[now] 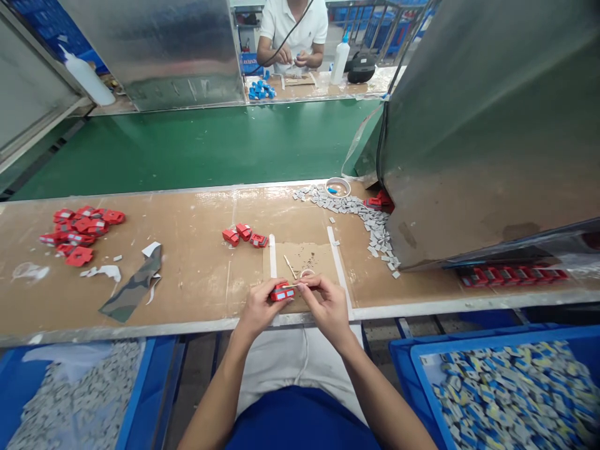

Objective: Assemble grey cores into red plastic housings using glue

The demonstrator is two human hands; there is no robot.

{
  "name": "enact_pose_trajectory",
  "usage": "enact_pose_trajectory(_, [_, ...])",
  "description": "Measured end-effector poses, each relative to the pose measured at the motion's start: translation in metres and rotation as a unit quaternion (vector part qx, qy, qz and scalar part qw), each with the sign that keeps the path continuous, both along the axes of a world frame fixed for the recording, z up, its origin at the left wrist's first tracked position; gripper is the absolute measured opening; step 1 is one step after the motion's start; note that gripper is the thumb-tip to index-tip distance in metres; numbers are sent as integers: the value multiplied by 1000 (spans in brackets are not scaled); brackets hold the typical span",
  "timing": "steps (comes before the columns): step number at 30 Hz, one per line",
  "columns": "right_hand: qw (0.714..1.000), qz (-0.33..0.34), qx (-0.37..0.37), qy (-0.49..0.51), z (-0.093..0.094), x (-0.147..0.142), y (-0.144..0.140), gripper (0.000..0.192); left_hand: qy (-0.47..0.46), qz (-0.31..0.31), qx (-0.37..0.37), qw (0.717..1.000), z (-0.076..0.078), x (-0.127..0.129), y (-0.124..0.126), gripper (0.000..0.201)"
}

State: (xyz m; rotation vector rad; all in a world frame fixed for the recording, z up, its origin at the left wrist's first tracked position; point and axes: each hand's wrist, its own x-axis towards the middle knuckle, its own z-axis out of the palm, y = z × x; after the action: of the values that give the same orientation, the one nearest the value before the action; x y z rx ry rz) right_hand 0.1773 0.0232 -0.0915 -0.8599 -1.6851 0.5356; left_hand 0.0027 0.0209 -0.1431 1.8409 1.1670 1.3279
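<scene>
My left hand is closed around a red toy car body with pale window patches, at the table's front edge. Pinched in my right hand is a thin, pale stick, its tip against the top of the toy car body. Beneath both hands lies a cardboard sheet with white tape strips along its sides. On that sheet are another thin stick, dark crumbs and a small round lid partly behind my right hand. Three red car bodies sit just left of the sheet.
A heap of red car bodies and a camouflage cloth strip lie at left. Grey pieces and a tape ring lie at right beside a metal panel. Beyond the green belt, a co-worker handles blue parts.
</scene>
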Motion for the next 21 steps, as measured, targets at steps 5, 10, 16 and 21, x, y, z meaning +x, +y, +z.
enact_pose_trajectory(5, [1000, 4, 11, -14, -4, -2, 2, 6, -1, -8, -1, 1000, -1, -1, -1, 30])
enact_pose_trajectory(10, [999, -5, 30, -40, -2, 1, 2, 8, 4, -11, 3, 1000, -2, -1, 1, 30])
enact_pose_trajectory(16, [999, 34, 29, -24, 2, -5, 1, 10, -3, -9, 3, 1000, 1, -1, 0, 27])
enact_pose_trajectory(21, [1000, -11, 9, -11, 6, 19, 3, 9, 8, 6, -10, 1000, 3, -3, -2, 30])
